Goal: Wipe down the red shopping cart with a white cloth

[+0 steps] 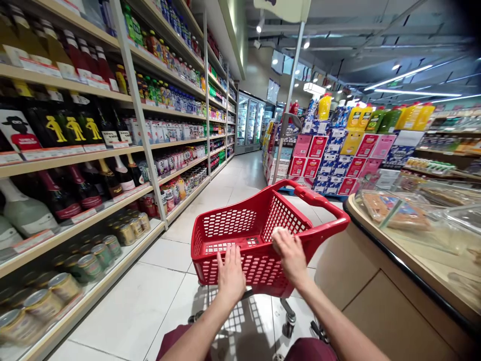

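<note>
Red plastic shopping basket (248, 235) stands on its wheeled frame in the aisle before us, tilted; our left hand (230, 273) lies flat against its near wall, fingers spread and gripping nothing; our right hand (289, 255) curls over its rim; bottle shelves (75, 150) run alongside to our left; a counter (394, 260) sits to our right.

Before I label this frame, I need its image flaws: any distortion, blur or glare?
Head view: wide-angle bend bows the shelves at left; ceiling lights throw glare on the floor tiles; the counter edge at right smears; both hands on the red basket stay sharp.
</note>
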The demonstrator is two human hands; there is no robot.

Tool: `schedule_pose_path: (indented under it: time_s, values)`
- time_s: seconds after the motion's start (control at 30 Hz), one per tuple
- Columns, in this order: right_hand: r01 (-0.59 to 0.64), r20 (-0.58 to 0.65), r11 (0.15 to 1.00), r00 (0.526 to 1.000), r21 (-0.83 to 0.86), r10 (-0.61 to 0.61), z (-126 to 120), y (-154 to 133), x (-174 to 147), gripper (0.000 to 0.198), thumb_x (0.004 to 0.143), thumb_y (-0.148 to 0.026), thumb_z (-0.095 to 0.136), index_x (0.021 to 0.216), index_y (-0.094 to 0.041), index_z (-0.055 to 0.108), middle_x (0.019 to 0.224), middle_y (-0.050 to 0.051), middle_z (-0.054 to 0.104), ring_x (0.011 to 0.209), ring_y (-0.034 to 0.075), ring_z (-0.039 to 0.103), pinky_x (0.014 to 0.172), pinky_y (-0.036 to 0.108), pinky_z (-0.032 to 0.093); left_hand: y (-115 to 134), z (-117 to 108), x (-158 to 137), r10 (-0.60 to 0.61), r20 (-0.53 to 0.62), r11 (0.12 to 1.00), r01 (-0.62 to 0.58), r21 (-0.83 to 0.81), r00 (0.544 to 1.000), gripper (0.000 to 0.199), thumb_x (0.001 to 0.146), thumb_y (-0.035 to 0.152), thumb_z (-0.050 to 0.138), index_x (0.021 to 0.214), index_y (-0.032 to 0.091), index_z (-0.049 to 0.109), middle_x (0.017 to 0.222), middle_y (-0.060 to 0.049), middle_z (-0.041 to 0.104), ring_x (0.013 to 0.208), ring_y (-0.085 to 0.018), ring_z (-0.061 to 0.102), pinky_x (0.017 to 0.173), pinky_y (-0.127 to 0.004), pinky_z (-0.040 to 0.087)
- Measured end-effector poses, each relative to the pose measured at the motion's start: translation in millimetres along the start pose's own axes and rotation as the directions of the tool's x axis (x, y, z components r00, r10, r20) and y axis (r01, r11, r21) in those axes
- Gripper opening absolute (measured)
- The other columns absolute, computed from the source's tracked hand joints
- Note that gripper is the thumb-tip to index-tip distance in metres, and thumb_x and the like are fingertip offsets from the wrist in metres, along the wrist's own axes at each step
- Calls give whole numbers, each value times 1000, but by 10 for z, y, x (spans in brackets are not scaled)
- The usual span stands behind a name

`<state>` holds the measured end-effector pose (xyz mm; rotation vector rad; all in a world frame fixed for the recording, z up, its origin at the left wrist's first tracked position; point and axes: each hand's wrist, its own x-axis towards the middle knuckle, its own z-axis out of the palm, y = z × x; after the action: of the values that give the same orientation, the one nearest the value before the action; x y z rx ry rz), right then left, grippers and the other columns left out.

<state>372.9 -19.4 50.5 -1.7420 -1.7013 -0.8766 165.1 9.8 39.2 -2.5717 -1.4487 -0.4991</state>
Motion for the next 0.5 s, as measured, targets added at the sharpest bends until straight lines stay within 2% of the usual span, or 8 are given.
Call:
schedule_pose_path:
  time_s: [0.1, 0.23, 0.3, 0.4, 0.5]
  values:
    - [63, 39, 994, 997, 93, -67, 179, -220, -16, 42, 80, -10, 35, 118, -23, 50, 125, 5, 50, 117, 18, 42, 99, 39, 25, -110, 0, -101, 87, 18, 996, -87, 9, 996, 64, 72, 24, 39, 133, 10, 25, 141, -9, 25, 131, -22, 15, 106, -47, 12]
    - [-88, 53, 995, 995, 50, 86, 244, -75, -32, 42, 82, -11, 32, 120, -20, 48, 126, 8, 49, 118, 21, 40, 98, 44, 24, -364, 3, -282, -28, 56, 998, 25, 52, 998, 64, 73, 21, 38, 133, 7, 23, 142, -12, 22, 131, -23, 13, 107, -47, 9]
    - [-112, 54, 992, 993, 63, 109, 255, -120, -80, 41, 82, -10, 30, 117, -19, 50, 125, 9, 49, 119, 21, 39, 98, 43, 24, -361, 23, -348, -44, 94, 998, 40, 43, 995, 65, 72, 21, 39, 133, 6, 22, 142, -12, 21, 132, -23, 12, 107, -46, 8]
    - [-10, 45, 987, 999, 159, 3, 259, -376, -202, 40, 83, -12, 32, 118, -20, 50, 125, 8, 49, 120, 19, 39, 99, 39, 26, -202, 51, -399, 5, 139, 1000, -3, -10, 990, 70, 71, 25, 41, 134, 6, 19, 143, -11, 18, 132, -23, 8, 107, -46, 8]
    - [69, 54, 971, 995, 227, -83, 242, -484, -285, 41, 83, -15, 35, 122, -22, 46, 127, 7, 47, 119, 18, 40, 100, 39, 25, -116, 22, -403, 129, 170, 990, -117, -80, 977, 74, 71, 29, 42, 136, 9, 13, 144, -10, 15, 132, -22, 5, 107, -47, 6]
